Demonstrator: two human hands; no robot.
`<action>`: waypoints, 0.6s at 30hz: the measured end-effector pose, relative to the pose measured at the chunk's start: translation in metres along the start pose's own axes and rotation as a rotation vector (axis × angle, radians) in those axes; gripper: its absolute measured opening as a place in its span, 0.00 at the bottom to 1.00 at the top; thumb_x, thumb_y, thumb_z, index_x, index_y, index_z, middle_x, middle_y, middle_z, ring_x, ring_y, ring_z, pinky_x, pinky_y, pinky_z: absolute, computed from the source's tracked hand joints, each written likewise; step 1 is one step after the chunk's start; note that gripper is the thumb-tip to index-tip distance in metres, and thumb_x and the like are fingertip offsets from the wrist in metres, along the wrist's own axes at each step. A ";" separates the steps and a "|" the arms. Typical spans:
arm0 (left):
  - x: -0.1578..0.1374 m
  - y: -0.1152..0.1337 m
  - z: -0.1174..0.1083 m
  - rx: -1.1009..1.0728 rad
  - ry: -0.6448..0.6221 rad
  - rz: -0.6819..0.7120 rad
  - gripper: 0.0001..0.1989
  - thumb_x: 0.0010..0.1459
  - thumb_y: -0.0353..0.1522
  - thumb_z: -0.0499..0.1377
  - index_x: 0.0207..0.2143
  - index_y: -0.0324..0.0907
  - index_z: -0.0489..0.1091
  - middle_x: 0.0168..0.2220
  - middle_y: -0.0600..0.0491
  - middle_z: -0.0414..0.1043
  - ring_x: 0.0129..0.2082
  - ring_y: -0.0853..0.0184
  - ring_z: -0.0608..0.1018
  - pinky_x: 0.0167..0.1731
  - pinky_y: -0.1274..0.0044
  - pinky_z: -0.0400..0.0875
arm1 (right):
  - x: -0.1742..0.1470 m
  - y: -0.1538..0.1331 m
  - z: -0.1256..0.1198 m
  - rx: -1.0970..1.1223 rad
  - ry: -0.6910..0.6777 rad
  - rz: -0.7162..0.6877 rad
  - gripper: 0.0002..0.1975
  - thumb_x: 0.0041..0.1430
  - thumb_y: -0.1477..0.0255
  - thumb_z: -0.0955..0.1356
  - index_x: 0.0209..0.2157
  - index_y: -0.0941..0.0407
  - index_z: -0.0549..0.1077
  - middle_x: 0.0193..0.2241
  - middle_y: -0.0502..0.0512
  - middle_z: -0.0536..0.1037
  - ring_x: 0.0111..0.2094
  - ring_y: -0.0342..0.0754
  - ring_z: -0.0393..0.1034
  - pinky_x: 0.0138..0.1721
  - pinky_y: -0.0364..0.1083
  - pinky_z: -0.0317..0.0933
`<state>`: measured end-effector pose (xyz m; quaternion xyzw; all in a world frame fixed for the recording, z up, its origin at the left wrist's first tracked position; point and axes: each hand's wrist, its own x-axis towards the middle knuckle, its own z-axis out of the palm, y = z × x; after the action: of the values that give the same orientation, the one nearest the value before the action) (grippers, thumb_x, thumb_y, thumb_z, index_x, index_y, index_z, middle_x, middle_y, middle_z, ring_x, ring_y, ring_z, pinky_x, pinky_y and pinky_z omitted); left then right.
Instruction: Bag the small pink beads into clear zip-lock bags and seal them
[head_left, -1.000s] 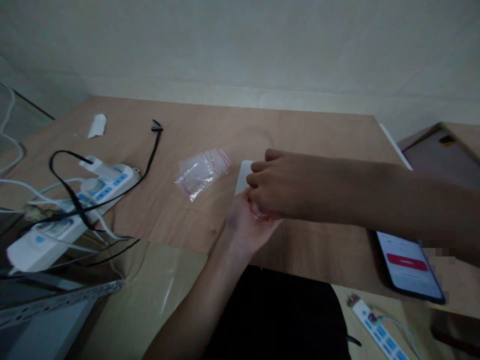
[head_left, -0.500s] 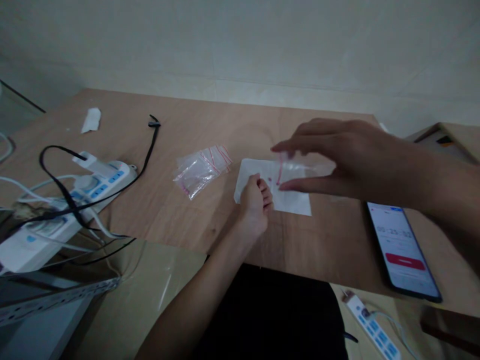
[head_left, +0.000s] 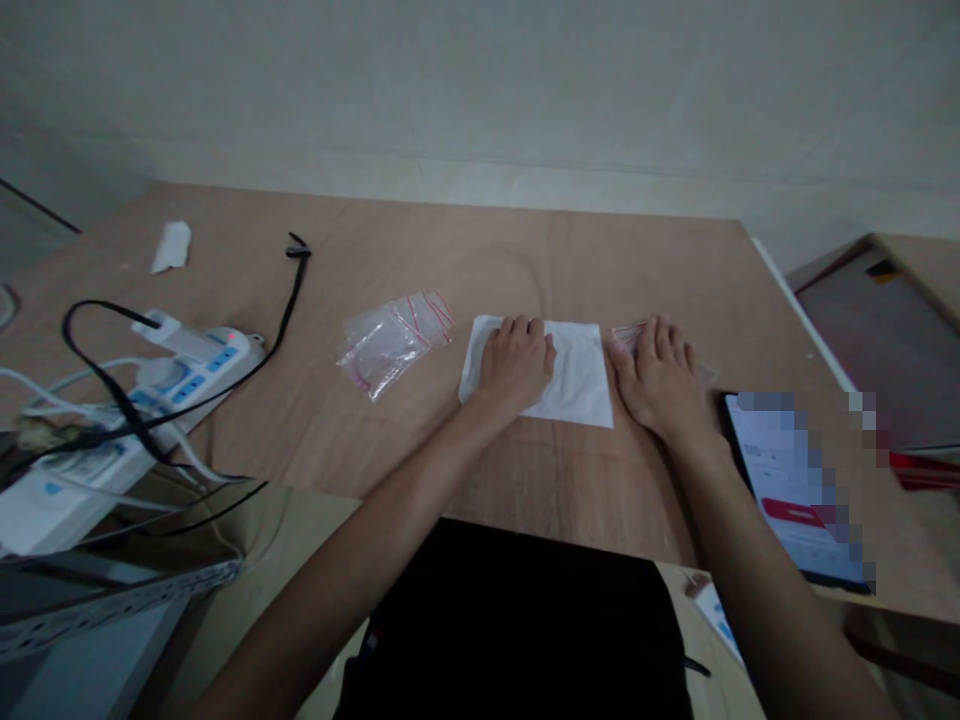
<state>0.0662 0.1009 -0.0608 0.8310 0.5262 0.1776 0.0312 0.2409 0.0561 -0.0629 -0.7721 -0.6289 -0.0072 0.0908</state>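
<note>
My left hand [head_left: 517, 362] rests palm down on a white sheet [head_left: 581, 375] that looks like paper or tissue, covering its left half. Its fingers point away from me and lie on the sheet; anything beneath the palm is hidden. Just right of the sheet, my right hand [head_left: 664, 380] lies flat with fingers out over a clear zip-lock bag [head_left: 628, 336]. Only edges of that bag show past the thumb and on the far side of the hand. Left of the sheet lies a loose pile of clear zip-lock bags [head_left: 397, 340] with red seal lines.
A phone [head_left: 780, 470] with a lit screen lies beside my right forearm. To the left sits a white power strip [head_left: 217, 370] with plugs, white cords and a black cable [head_left: 294, 300]. A white scrap [head_left: 172, 246] lies at the wooden table's [head_left: 450, 250] back left.
My right hand has come down from the air, where it pinched a clear bag, onto the table right of the sheet. My left hand has gone from a fist to lying flat.
</note>
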 end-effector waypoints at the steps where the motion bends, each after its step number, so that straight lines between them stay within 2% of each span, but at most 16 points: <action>1: 0.000 0.000 0.000 0.006 0.006 0.004 0.13 0.67 0.31 0.45 0.42 0.36 0.68 0.43 0.41 0.74 0.47 0.56 0.74 0.44 0.68 0.67 | 0.000 0.000 -0.002 0.001 -0.007 0.001 0.36 0.69 0.61 0.50 0.64 0.78 0.51 0.66 0.79 0.51 0.68 0.67 0.44 0.66 0.63 0.42; 5: -0.001 0.000 -0.007 -0.014 0.011 -0.006 0.13 0.67 0.32 0.46 0.41 0.37 0.68 0.42 0.43 0.75 0.46 0.57 0.74 0.44 0.68 0.66 | -0.001 0.001 -0.003 0.040 0.009 0.014 0.33 0.68 0.65 0.50 0.64 0.77 0.53 0.66 0.78 0.53 0.68 0.66 0.45 0.65 0.63 0.42; 8: -0.003 -0.011 -0.018 -0.073 0.095 -0.055 0.14 0.68 0.33 0.45 0.38 0.39 0.68 0.40 0.44 0.75 0.44 0.59 0.75 0.45 0.68 0.65 | -0.001 0.002 -0.001 0.082 0.048 0.027 0.33 0.68 0.65 0.51 0.64 0.76 0.52 0.65 0.79 0.54 0.68 0.65 0.45 0.65 0.65 0.43; 11: -0.010 -0.038 -0.032 -0.162 0.268 -0.158 0.14 0.68 0.33 0.44 0.33 0.42 0.66 0.36 0.46 0.74 0.40 0.60 0.74 0.42 0.69 0.66 | -0.002 0.002 0.000 0.157 0.099 0.022 0.34 0.68 0.63 0.53 0.65 0.75 0.51 0.65 0.79 0.54 0.68 0.66 0.44 0.64 0.68 0.43; 14: -0.025 -0.071 -0.044 -0.216 0.399 -0.253 0.12 0.66 0.35 0.46 0.30 0.44 0.64 0.32 0.48 0.73 0.36 0.61 0.73 0.40 0.68 0.66 | -0.003 0.003 -0.003 0.259 0.205 0.017 0.34 0.68 0.62 0.52 0.65 0.74 0.51 0.66 0.78 0.53 0.69 0.65 0.41 0.65 0.68 0.41; 16: -0.037 -0.090 -0.051 -0.220 0.439 -0.309 0.11 0.64 0.36 0.49 0.31 0.44 0.64 0.33 0.48 0.72 0.37 0.61 0.74 0.41 0.68 0.67 | -0.004 0.005 -0.005 0.357 0.320 0.009 0.34 0.69 0.61 0.50 0.65 0.72 0.52 0.67 0.75 0.52 0.69 0.63 0.40 0.66 0.66 0.40; 18: -0.048 -0.104 -0.055 -0.186 0.433 -0.345 0.09 0.63 0.36 0.50 0.34 0.43 0.66 0.37 0.46 0.74 0.41 0.58 0.75 0.45 0.65 0.67 | -0.007 0.006 -0.007 0.466 0.459 -0.009 0.32 0.70 0.60 0.49 0.66 0.66 0.54 0.68 0.69 0.53 0.70 0.59 0.41 0.67 0.65 0.41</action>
<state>-0.0602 0.0969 -0.0474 0.6655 0.6355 0.3906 0.0240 0.2462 0.0473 -0.0575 -0.7059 -0.5803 -0.0375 0.4043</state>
